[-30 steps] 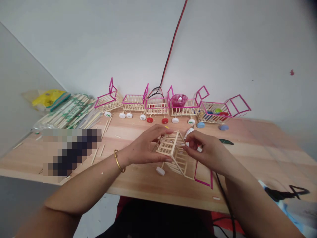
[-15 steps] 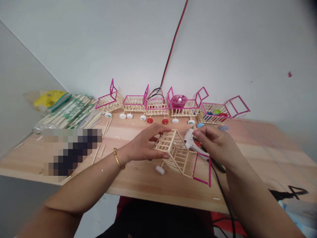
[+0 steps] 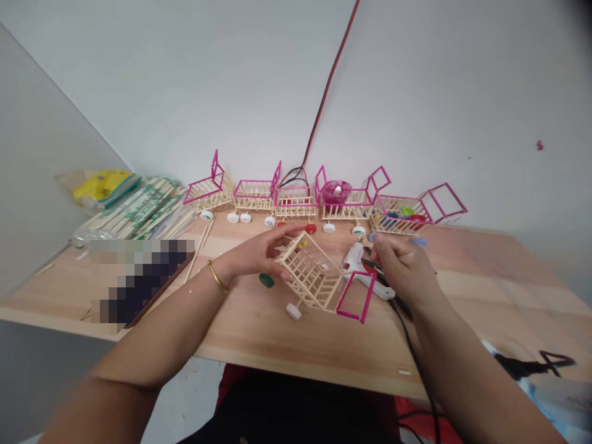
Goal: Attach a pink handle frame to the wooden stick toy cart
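Observation:
My left hand [image 3: 259, 254] grips the front end of a small cart [image 3: 314, 274] made of thin wooden sticks, tilted above the table. The cart has a magenta handle frame [image 3: 358, 296], a white wheel [image 3: 293, 311] and a green wheel [image 3: 267, 281]. To its right, my right hand [image 3: 398, 265] is closed, with fingers pinched together beside a white glue gun [image 3: 354, 259]. A dark tool with a red part shows by those fingers; whether they hold it cannot be made out.
Several finished stick carts [image 3: 346, 206] line the wall behind. Packs of wrapped sticks [image 3: 139, 206] and a yellow bag [image 3: 104, 187] are at the left, near a blurred dark item [image 3: 150, 283]. A black cable [image 3: 416, 351] crosses the table's front edge.
The cart in my left hand has turned and shifted left, bringing its green wheel into view. My right hand's fingers have drawn closer together over the tool beside the glue gun.

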{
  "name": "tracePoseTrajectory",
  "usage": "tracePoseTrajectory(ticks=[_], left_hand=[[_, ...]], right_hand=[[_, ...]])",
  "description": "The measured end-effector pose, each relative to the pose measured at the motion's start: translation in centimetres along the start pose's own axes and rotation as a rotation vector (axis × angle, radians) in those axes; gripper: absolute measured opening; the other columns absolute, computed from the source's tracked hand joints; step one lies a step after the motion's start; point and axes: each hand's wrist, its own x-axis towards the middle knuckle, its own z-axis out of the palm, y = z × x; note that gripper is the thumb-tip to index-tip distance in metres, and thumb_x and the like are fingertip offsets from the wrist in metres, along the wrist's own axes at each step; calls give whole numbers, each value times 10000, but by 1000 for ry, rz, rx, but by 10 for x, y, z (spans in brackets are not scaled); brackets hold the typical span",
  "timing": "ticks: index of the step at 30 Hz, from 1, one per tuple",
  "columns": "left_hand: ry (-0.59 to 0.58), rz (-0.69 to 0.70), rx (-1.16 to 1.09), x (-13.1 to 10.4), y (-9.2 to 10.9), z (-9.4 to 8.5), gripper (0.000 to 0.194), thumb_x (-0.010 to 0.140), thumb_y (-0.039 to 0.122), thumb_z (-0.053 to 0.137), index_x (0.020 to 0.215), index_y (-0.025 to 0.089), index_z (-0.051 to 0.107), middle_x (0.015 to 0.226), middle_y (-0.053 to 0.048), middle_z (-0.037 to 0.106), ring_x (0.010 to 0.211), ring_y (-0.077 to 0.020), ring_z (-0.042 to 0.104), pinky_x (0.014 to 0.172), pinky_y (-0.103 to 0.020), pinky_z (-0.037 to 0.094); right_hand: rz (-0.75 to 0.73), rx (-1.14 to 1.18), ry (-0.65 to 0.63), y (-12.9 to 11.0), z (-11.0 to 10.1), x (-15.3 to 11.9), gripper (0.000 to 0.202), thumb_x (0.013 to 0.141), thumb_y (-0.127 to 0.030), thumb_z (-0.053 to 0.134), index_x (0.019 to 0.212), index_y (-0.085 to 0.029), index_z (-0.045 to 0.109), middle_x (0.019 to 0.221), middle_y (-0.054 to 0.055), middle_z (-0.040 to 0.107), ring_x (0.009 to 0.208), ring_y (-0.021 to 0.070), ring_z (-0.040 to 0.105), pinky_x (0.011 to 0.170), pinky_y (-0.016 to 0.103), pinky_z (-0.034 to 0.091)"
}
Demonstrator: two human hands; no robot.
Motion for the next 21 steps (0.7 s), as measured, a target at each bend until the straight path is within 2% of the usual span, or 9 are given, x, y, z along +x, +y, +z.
tracePoseTrajectory(ticks=[4,9,12,14,16,21], left_hand=[[-10,-13,-14,0,0,-3,987,591,183,920,1468,356,501,1438,-98,556,1337,-309,506,1020,-396,486],[-14,-45,20,-1,3,-5,1028,572,183,927,1487,328,480,1442,-105,545,1375,-323,476,1094,-431,433],[-9,-67,36,-2,5,-4,1030,581,173,915,1498,314,466,1430,-107,549,1342,-320,501,1080,-432,441],[-6,-86,39,-2,6,-4,1028,592,170,905,1506,309,454,1427,-114,548,1307,-315,523,1045,-428,463],[-6,-99,36,-2,6,-3,1030,596,170,900,1510,308,446,1422,-119,547,1282,-311,534,1009,-422,482],[9,-86,37,-2,6,-3,1022,574,176,908,1488,325,475,1354,-93,569,1227,-276,549,967,-381,497]], right_hand=[[-6,-1,-9,7,5,1,456,935,-589,516,679,-222,604,559,-3,560,521,153,519,529,290,404],[49,44,-38,18,12,1,375,891,-576,596,831,-213,670,583,-27,546,490,131,463,495,280,364],[38,-6,5,21,13,0,395,877,-565,628,690,-218,618,519,-38,503,468,122,435,492,282,347],[5,-38,56,20,12,-1,487,890,-561,621,559,-226,498,479,-40,457,466,118,425,499,283,344],[-29,-32,83,17,11,-2,558,919,-572,579,510,-231,412,462,-35,433,467,120,425,503,285,347],[-39,-6,58,11,9,-1,589,957,-610,499,507,-236,432,463,-18,463,467,134,451,494,296,357]])
